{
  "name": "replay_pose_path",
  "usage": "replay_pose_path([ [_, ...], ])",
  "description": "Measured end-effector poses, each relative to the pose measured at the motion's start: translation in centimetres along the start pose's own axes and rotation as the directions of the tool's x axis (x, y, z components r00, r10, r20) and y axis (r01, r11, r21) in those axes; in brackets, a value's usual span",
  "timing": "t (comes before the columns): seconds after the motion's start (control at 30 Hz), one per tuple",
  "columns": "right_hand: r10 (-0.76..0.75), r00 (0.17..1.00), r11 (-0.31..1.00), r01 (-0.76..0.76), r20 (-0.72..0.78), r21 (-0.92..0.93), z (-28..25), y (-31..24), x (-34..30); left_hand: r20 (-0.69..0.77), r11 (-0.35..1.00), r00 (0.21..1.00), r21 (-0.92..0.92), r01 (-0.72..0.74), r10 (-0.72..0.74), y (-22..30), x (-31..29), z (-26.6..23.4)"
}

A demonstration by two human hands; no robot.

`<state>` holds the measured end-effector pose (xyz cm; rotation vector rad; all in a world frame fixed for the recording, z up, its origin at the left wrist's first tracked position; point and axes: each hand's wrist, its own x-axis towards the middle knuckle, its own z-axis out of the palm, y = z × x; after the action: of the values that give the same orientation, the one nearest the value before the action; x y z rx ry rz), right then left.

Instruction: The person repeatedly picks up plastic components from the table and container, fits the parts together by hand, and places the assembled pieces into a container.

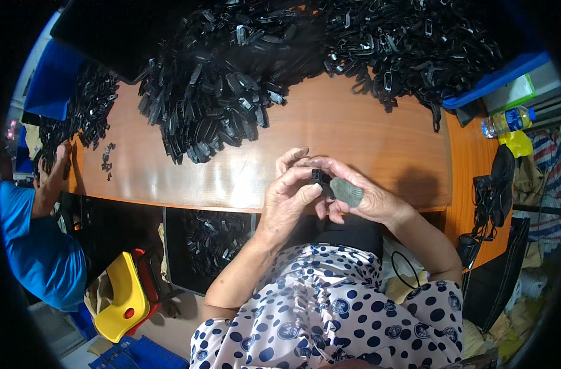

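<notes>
My left hand (288, 195) pinches a small black plastic part (317, 176) between thumb and fingers, just above the near edge of the table. Facing it, my right hand (373, 195) has its fingers curled round the same part from the other side. A grey-green, ribbed cloth-like cover (346, 192) sits at my right thumb and hides its tip. The lower end of the black part is hidden by my thumbs and fingers. Beyond my hands, a large heap of similar black plastic parts (213, 92) spreads over the wooden table (348, 126).
More black parts (409, 55) are heaped at the back right beside a blue bin edge (499, 81). A plastic bottle (508, 122) lies at far right. Below the table stands a box of black parts (213, 243). At left, a co-worker in a blue shirt (43, 246) sits near a yellow stool (122, 298).
</notes>
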<state>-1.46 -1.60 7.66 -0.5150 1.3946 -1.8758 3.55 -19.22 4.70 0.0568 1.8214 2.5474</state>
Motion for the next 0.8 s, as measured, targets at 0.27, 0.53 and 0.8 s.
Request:
replay_pose_path([
  [0.27, 0.088, 0.988, 0.921, -0.032, -0.128, 0.387, 0.0, 0.8, 0.1, 0.086, 0.865, 0.951, -0.397, 0.306, -0.297, 0.5, 0.7, 2.7],
  [0.53, -0.028, 0.972, 1.0, 0.028, -0.233, -0.002, -2.1, 1.0, -0.1, 0.157, 0.88, 0.935, -0.318, 0.352, -0.317, 0.4, 3.2, 3.1],
  [0.8, -0.459, 0.888, 0.04, -0.019, -0.035, -0.999, -12.0, -2.5, 3.3, 0.105, 0.722, 0.989, 0.676, -0.147, 0.102, 1.9, 15.1, -1.5],
])
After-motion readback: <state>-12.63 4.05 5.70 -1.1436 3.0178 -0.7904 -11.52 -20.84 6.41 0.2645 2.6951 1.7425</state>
